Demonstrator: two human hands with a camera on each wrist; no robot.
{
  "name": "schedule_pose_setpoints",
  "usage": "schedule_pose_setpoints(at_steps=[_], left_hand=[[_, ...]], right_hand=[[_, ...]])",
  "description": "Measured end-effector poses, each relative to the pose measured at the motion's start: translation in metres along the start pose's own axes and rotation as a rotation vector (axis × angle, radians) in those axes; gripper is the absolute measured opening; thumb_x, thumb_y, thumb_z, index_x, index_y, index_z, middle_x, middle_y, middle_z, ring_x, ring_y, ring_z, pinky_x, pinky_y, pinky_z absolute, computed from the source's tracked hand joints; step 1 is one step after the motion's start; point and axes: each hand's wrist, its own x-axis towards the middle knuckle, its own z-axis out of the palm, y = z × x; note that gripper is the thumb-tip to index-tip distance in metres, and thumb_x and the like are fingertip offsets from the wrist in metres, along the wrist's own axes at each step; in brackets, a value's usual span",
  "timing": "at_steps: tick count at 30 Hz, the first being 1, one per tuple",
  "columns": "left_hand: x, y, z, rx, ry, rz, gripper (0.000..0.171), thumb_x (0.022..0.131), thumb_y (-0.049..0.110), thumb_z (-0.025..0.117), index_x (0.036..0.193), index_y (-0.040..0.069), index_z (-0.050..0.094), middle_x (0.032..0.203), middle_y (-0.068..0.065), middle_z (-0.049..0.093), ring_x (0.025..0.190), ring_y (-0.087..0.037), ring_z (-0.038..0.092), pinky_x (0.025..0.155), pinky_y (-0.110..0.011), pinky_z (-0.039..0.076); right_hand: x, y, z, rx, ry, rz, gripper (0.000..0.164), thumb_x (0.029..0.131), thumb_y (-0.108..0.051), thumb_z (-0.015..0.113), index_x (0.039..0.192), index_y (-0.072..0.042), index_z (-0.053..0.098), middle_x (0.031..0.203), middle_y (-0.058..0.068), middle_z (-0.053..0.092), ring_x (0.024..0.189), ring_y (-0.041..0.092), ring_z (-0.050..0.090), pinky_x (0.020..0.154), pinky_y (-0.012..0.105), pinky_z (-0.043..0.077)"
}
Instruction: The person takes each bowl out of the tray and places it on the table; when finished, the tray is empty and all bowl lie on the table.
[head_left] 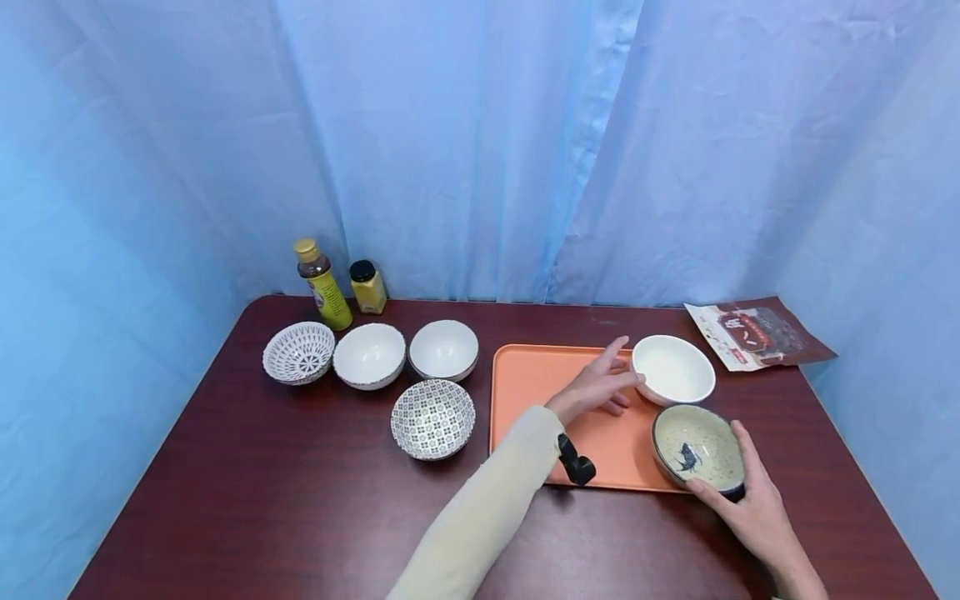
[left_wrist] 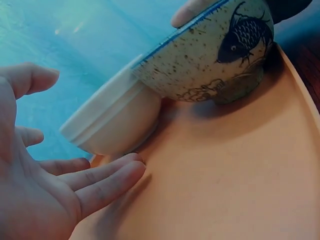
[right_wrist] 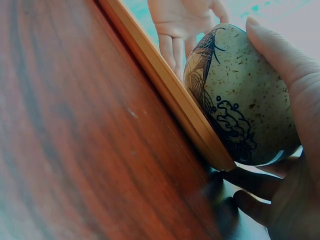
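Note:
My right hand (head_left: 757, 500) holds a speckled grey-green bowl (head_left: 701, 446) by its side, thumb and fingers spread round it. A dark blue fish is painted inside that bowl, and the left wrist view shows another fish on its outer wall. The bowl stands over the right end of an orange tray (head_left: 536, 379). Just behind it is a white bowl (head_left: 672, 369), near the tray's back right corner. My left hand (head_left: 600, 385) hovers beside the white bowl with its fingers extended and holds nothing; whether a fingertip touches the bowl I cannot tell.
Left of the tray are a patterned bowl (head_left: 432, 419), two white bowls (head_left: 444, 348) (head_left: 370, 356) and a bowl with a radiating pattern (head_left: 298, 352). Behind them stand a sauce bottle (head_left: 326, 292) and a black-capped jar (head_left: 368, 288). A food packet (head_left: 757, 332) lies at the back right.

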Motion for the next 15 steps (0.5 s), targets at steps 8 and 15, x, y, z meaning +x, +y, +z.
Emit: schedule_pose_setpoints(at_steps=[8,15], left_hand=[[0.009,-0.004,0.01,-0.043,0.005,-0.011,0.081,0.094,0.024,0.067,0.16,0.032,0.022,0.146,-0.012,0.053,0.105,-0.047,0.068,0.088,-0.054,0.06],[0.015,-0.004,0.018,-0.052,0.009,0.007,0.08,0.095,0.021,0.067,0.16,0.032,0.022,0.145,-0.011,0.054,0.102,-0.047,0.069,0.085,-0.053,0.061]], right_hand=[[-0.001,0.0,0.0,-0.013,0.0,-0.015,0.102,0.091,-0.031,0.072,0.163,-0.021,0.001,0.167,0.024,0.01,0.156,0.032,0.007,0.126,0.031,0.004],[-0.001,0.0,-0.001,-0.008,0.003,-0.015,0.102,0.091,-0.031,0.071,0.163,-0.022,0.0,0.168,0.023,0.009,0.156,0.028,0.005,0.125,0.029,0.004]])
